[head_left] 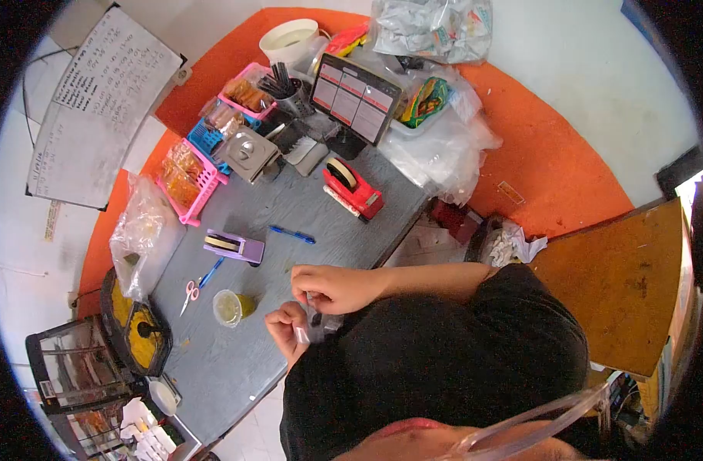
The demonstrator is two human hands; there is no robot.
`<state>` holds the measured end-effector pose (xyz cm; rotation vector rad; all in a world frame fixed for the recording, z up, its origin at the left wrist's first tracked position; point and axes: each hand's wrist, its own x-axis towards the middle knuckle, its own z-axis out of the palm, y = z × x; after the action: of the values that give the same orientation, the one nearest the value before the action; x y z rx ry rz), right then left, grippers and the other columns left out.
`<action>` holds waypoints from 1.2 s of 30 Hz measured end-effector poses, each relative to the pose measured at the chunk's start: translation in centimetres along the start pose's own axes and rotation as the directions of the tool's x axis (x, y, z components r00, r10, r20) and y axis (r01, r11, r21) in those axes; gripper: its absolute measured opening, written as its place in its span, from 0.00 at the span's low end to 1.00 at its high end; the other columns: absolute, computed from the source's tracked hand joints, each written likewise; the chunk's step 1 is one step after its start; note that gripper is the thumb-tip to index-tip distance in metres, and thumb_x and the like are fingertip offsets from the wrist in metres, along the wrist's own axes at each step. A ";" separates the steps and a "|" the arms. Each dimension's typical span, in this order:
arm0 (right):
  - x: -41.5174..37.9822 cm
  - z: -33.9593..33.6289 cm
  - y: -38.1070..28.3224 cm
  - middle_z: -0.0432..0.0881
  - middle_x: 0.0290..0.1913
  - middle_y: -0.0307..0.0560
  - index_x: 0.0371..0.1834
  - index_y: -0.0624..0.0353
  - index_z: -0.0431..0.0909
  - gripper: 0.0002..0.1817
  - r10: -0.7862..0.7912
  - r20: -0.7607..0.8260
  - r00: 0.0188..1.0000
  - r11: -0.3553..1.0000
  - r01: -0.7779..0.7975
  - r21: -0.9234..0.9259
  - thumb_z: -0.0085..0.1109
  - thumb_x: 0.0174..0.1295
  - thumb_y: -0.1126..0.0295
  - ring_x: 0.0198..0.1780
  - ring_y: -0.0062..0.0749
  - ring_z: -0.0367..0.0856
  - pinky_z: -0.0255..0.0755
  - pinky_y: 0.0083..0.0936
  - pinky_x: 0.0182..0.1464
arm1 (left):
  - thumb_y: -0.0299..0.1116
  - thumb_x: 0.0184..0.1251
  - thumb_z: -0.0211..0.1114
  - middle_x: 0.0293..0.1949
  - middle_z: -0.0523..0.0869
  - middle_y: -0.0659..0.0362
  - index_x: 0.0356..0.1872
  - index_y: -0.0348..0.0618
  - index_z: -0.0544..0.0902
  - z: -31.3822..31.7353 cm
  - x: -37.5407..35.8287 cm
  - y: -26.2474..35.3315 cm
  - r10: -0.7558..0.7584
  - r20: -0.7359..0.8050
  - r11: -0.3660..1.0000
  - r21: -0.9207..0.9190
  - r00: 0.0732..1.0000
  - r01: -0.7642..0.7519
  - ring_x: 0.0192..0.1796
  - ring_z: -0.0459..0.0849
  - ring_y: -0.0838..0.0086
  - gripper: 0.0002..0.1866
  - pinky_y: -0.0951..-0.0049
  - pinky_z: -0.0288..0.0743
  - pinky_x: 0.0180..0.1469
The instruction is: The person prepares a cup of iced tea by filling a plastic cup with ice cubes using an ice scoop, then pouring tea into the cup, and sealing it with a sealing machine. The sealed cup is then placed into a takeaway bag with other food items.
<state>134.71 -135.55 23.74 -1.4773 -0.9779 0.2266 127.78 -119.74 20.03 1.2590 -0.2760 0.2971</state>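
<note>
My right hand (332, 290) reaches in from the right, its fingers bent and pinched together on the upper edge of a small clear plastic bag (314, 330). Just below and to the left, my left hand (287, 326) grips the same plastic with curled fingers. The bag hangs between the hands, close to the black shirt; its contents are hard to make out. To the left of the hands, a clear cup (228, 308) with something yellow-green stands on the grey table (247, 361).
Scissors (190, 294), blue pens (293, 234), a purple tape dispenser (236, 247) and a red one (353, 190) lie beyond the cup. Farther back are a tablet (355, 98), metal container (250, 154), pink basket (201, 192) and plastic bags (447, 150). A wooden surface (609, 284) is at right.
</note>
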 end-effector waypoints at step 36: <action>0.0 -1.0 -0.7 0.68 0.37 0.47 0.35 0.63 0.72 0.09 0.007 -0.063 0.998 0.978 -0.020 -0.209 0.50 0.49 0.82 0.35 0.34 0.72 0.67 0.25 0.35 | 0.35 0.63 0.56 0.34 0.65 0.61 0.39 0.43 0.66 -1.1 -0.5 2.1 -0.092 -0.046 0.988 0.116 0.995 0.097 0.35 0.64 0.74 0.11 0.74 0.58 0.44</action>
<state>135.08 -136.41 24.51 -1.6740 -0.9646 0.0877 126.55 -118.14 21.43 1.3775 -0.1653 0.2598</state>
